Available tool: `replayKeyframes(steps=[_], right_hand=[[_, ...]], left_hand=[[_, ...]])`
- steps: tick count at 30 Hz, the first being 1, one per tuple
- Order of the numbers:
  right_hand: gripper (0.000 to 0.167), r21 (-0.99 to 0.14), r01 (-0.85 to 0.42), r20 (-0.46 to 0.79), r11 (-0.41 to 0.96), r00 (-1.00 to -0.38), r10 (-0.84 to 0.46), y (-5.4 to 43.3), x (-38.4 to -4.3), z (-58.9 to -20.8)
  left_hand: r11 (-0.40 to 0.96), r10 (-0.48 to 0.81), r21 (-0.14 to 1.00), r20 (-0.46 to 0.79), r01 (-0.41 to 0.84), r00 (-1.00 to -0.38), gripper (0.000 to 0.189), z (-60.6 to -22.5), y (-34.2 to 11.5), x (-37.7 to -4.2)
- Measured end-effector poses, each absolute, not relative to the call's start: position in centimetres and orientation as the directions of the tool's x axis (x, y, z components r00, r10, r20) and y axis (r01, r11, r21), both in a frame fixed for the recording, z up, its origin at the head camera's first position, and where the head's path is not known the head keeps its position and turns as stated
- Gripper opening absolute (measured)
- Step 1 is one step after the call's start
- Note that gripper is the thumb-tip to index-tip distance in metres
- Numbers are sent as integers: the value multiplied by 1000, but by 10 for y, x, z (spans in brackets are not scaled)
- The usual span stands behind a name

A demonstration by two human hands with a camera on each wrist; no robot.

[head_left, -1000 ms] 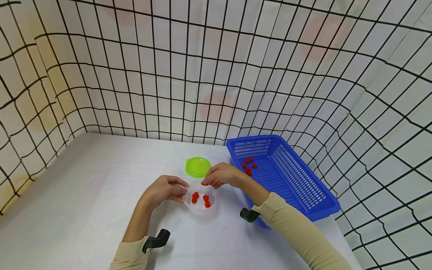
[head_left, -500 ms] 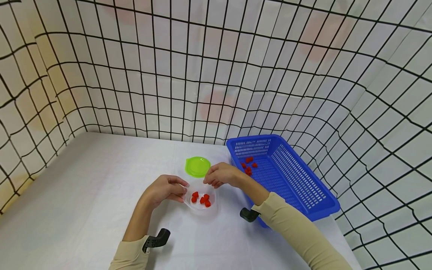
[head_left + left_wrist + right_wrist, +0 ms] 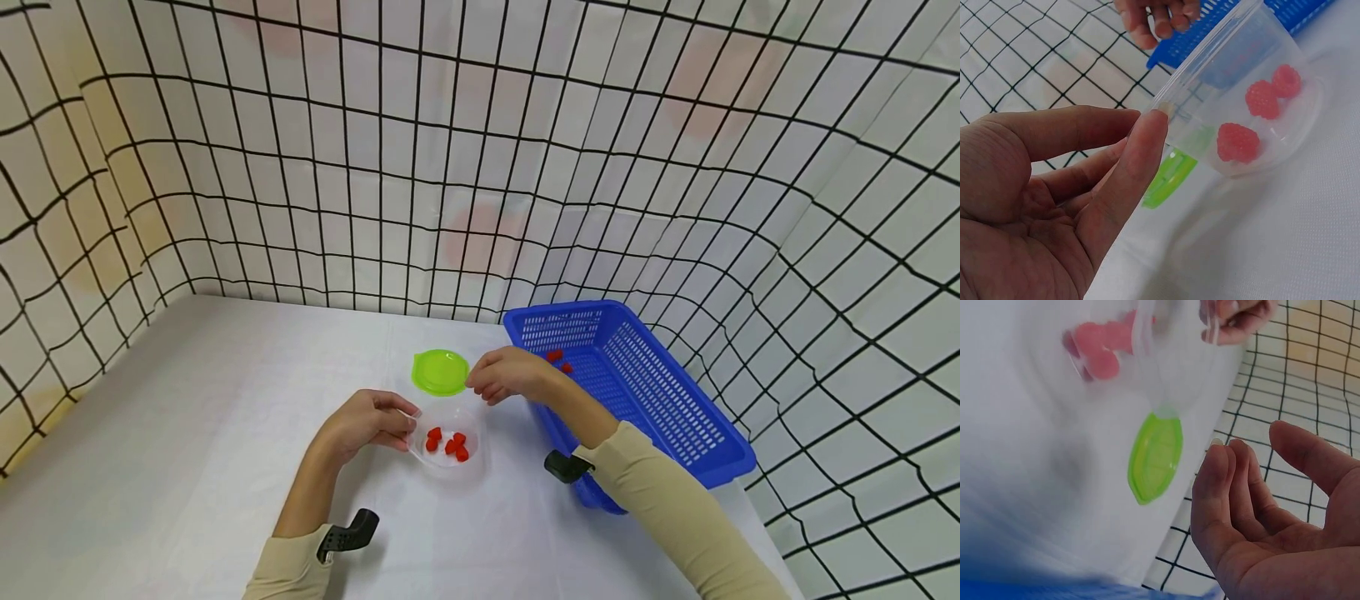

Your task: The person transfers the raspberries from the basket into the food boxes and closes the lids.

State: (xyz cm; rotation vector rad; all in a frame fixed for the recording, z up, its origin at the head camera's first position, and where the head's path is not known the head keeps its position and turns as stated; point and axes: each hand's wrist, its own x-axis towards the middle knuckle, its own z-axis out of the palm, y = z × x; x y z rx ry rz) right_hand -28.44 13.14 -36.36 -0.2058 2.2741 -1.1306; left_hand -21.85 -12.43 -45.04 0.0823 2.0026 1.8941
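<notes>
My left hand [image 3: 375, 422] pinches the rim of a clear plastic tub [image 3: 1207, 119] between thumb and fingers at its left side. Several red raspberries [image 3: 1238, 142] lie on the tub's floor. Just beyond the tub, a bright green lid [image 3: 440, 372] lies flat on the white cloth. My right hand [image 3: 510, 375] hovers between the lid and the blue basket, holding nothing. In the right wrist view its fingers [image 3: 1213, 481] are loosely bent, with the thumb apart from them.
A blue perforated basket [image 3: 720, 475] stands at the right, with raspberries [image 3: 554, 356] at its far left end, partly hidden behind my right hand. Black wire mesh [image 3: 381, 208] over white sheeting encloses the back and sides of the table.
My right hand has let go of a raspberry, which now lies with the others in the tub. It has then moved right, towards the basket. The left hand has kept its place.
</notes>
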Motion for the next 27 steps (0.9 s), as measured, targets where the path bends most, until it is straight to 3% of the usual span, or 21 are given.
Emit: replayKeyframes(steps=[15, 23, 27], right_hand=[[28, -857, 104, -281, 504, -915, -289, 187, -299, -340], [40, -850, 164, -305, 500, -928, -215, 218, -313, -350], [39, -859, 231, -332, 456, -931, -154, 231, -317, -358]], left_hand=[[90, 292, 971, -239, -222, -926, 28, -452, -124, -219], [61, 316, 976, -217, -208, -924, 31, -452, -126, -219], [60, 322, 977, -211, -203, -923, 31, -450, -125, -218]])
